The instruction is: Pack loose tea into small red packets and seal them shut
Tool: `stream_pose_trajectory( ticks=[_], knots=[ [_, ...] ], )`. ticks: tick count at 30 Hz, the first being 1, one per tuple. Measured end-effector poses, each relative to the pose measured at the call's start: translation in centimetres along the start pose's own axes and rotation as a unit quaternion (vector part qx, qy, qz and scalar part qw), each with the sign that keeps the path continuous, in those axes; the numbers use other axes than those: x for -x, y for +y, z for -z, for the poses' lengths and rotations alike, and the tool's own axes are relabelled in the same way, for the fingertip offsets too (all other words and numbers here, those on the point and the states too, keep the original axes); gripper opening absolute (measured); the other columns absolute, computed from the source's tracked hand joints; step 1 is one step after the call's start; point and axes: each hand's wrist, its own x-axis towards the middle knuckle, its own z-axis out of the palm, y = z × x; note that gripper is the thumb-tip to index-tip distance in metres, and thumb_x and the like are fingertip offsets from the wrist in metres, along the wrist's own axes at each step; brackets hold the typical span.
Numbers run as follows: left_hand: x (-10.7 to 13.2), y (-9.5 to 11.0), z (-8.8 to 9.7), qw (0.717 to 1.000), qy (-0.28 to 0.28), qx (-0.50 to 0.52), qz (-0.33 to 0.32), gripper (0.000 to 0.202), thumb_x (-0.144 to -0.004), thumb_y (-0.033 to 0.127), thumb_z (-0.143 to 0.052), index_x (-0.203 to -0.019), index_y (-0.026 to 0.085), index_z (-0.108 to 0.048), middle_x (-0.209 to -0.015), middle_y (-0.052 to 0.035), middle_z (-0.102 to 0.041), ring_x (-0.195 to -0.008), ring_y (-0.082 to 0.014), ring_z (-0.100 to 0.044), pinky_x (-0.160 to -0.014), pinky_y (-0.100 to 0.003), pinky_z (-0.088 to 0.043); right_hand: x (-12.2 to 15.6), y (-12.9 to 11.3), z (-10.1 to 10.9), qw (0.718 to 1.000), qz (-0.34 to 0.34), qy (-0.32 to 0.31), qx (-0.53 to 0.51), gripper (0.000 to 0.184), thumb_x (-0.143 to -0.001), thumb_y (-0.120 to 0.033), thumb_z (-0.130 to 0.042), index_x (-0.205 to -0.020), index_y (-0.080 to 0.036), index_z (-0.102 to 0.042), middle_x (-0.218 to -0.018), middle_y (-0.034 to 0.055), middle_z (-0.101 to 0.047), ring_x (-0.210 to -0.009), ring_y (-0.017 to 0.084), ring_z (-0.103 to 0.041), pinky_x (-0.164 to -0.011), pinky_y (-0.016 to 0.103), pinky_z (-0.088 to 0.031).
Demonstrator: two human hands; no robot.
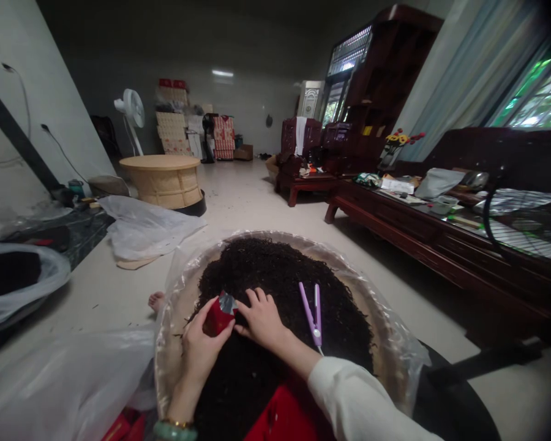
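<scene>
here, left hand point(202, 346) gripping red pouch point(218, 317), right hand point(260, 318) at its mouth

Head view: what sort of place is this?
Likely a home living room: carved wooden furniture, a fan, curtains, plus a tray of dark leaves where the left hand holds a pouch.

left hand point(202, 346): grips red packet point(218, 315) | right hand point(261, 318): on packet, over tea leaves point(275, 275)

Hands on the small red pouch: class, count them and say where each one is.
2. The left hand holds the small red pouch from below; the right hand touches its silvery open top, above the heap of dark loose leaves. No other hand shows.
</scene>
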Motion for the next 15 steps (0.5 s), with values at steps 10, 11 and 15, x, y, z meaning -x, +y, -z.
stream_pose_trajectory(
  ticks=[10,11,15],
  knots=[
    [0.2,0.5,-0.3,0.999,-0.029,0.010,0.014,0.050,-0.071,0.038,-0.070,-0.117,0.022,-0.061,-0.108,-0.0073,-0.072,-0.094,-0.0234,-0.068,-0.089,-0.039,-0.053,0.0,3.6,1.2,0.864,-0.189,0.150,-0.441,0.017,-0.070,-0.031,-0.069,-0.083,-0.021,-0.062,-0.091,0.0026,-0.060,-0.091,0.021,-0.056,-0.084,0.033,-0.044],
    [0.2,0.7,-0.4,0.999,-0.033,0.017,0.013,0.049,-0.071,0.038,-0.070,-0.116,0.022,-0.061,-0.108,-0.0072,-0.072,-0.095,-0.0232,-0.068,-0.089,-0.039,-0.053,0.0,4.0,1.2,0.800,-0.221,0.170,-0.532,0.020,-0.067,-0.032,-0.071,-0.079,-0.021,-0.061,-0.085,0.0009,-0.060,-0.089,0.020,-0.056,-0.084,0.033,-0.044],
    [0.2,1.4,-0.8,0.999,-0.044,0.031,0.009,0.048,-0.071,0.037,-0.070,-0.116,0.022,-0.062,-0.108,-0.0071,-0.072,-0.095,-0.0235,-0.068,-0.089,-0.039,-0.053,0.1,5.1,0.9,0.590,-0.273,0.152,-0.744,0.026,-0.068,-0.040,-0.067,-0.084,-0.020,-0.061,-0.075,0.0000,-0.063,-0.079,0.020,-0.061,-0.071,0.032,-0.048]
  ],
)
